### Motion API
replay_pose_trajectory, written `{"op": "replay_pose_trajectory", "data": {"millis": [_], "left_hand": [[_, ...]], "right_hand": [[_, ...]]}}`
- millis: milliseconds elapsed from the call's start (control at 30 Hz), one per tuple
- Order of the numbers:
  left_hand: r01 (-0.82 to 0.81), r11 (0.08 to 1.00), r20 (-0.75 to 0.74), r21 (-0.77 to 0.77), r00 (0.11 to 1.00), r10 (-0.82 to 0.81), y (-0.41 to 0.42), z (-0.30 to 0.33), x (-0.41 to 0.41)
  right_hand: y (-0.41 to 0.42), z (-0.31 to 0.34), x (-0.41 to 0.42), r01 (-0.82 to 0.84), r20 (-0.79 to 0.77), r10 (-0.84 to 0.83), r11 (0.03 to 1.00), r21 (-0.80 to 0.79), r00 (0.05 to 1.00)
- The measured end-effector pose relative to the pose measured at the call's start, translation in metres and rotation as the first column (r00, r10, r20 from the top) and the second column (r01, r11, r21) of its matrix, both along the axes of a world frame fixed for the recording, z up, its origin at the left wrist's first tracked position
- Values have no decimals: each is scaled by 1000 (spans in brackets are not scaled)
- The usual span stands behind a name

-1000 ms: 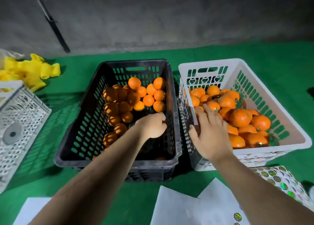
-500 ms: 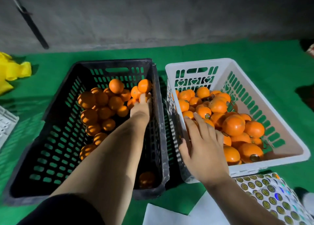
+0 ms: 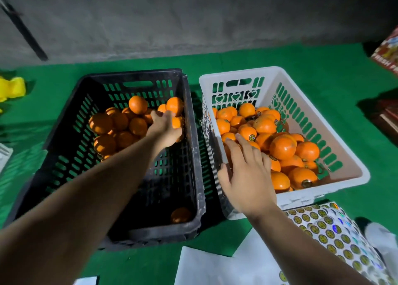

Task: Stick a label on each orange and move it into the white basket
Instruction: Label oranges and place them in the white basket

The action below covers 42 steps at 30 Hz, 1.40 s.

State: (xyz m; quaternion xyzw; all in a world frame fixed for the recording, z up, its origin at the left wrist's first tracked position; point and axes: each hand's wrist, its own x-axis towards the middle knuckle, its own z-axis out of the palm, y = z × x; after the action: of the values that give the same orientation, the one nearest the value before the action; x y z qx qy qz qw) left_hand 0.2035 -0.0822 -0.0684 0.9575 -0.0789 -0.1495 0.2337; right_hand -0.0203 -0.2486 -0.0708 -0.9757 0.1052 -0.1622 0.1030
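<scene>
The black crate (image 3: 133, 72) on the left holds a pile of unlabelled oranges (image 3: 120, 123) at its far end. My left hand (image 3: 164, 130) reaches into that pile, fingers curled round an orange (image 3: 178, 122) by the crate's right wall. One lone orange (image 3: 181, 214) lies in the crate's near right corner. The white basket (image 3: 239, 71) on the right is filled with labelled oranges (image 3: 282, 147). My right hand (image 3: 247, 175) rests with straight, spread fingers on the basket's near left rim and holds nothing.
A sheet of round shiny stickers (image 3: 323, 226) lies in front of the white basket, with white backing paper (image 3: 215, 263) beside it. Green cloth (image 3: 323, 69) covers the surface. A yellow object (image 3: 13, 88) sits far left, a red box (image 3: 387, 52) far right.
My left hand has gone deeper into the black crate, toward its far right, and curled round an orange. My right hand has stayed at the white basket's rim.
</scene>
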Motion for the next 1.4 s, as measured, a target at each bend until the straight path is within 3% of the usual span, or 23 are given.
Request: {"op": "replay_pose_trajectory", "data": {"millis": [67, 133, 267, 333, 433, 533, 600, 700, 800, 933, 1000, 1100, 1400], "left_hand": [[-88, 976, 3, -197, 996, 90, 19, 22, -24], [-77, 915, 100, -395, 987, 126, 38, 38, -63], [3, 708, 238, -707, 943, 234, 60, 51, -175], [41, 625, 283, -780, 913, 294, 56, 51, -231], [181, 650, 406, -738, 889, 213, 52, 35, -302], [346, 666, 414, -661, 908, -62, 51, -2, -344], [390, 684, 270, -617, 921, -281, 49, -28, -357], [278, 696, -84, -662, 895, -438, 45, -69, -370], [272, 742, -237, -612, 833, -501, 32, -105, -375], [439, 772, -323, -459, 727, -605, 13, -131, -376], [443, 792, -371, -420, 713, -595, 7, -137, -376], [429, 817, -394, -384, 725, -565, 4, -136, -373], [589, 771, -419, -241, 653, -630, 13, -128, -378]], "right_hand": [[0, 1, 0, 4, 4, -4, 1000, -3, 1000], [1, 3, 0, 11, 7, -11, 1000, 5, 1000], [4, 8, -7, -41, 72, 40, 999, 20, 997], [5, 12, -12, -77, 114, 67, 993, 85, 991], [10, 7, -34, -109, 262, 34, 955, 276, 964], [16, -20, -90, -114, 324, -6, 929, 352, 946], [12, -49, -142, -89, 257, -7, 929, 360, 966], [3, -93, -213, -69, -24, 82, 940, 334, 996], [-2, -118, -257, 3, -288, 81, 960, 279, 954], [-14, -134, -273, 248, -455, -166, 960, 126, 875], [-23, -137, -271, 324, -513, -233, 941, 95, 826], [-31, -140, -262, 342, -548, -238, 935, 95, 802], [-46, -138, -245, 282, -575, -250, 959, -35, 779]]}}
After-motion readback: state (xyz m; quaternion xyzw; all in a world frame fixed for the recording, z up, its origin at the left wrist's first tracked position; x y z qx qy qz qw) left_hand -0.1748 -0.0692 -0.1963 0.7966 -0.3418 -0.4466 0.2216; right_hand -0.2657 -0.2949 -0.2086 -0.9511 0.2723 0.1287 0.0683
